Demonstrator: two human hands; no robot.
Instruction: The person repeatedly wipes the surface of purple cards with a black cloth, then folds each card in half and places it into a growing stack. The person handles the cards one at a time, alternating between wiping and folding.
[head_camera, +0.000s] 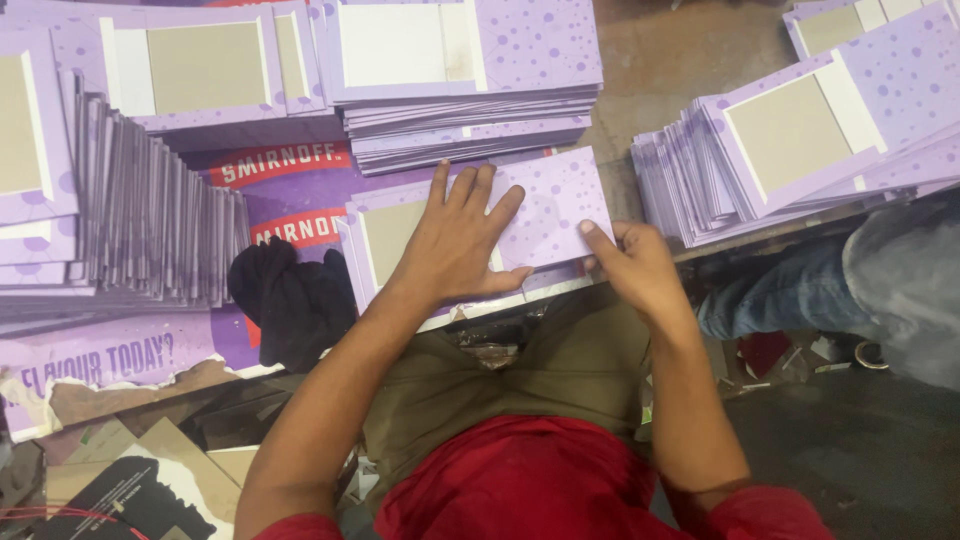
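A purple dotted card cover (560, 205) with a grey board panel and white strip lies flat at the table's front edge, in front of me. My left hand (455, 240) presses flat on its middle, fingers spread. My right hand (630, 262) grips the cover's right front corner, thumb on top. The cover's front edge is partly hidden by my hands.
Stacks of the same purple covers surround it: a flat pile (465, 85) behind, a fanned row (150, 215) at left, another fanned pile (800, 150) at right. A black cloth (290, 295) lies at left. Another person's jeans-clad leg (790, 290) is at right. Cardboard scraps (130, 470) lie below.
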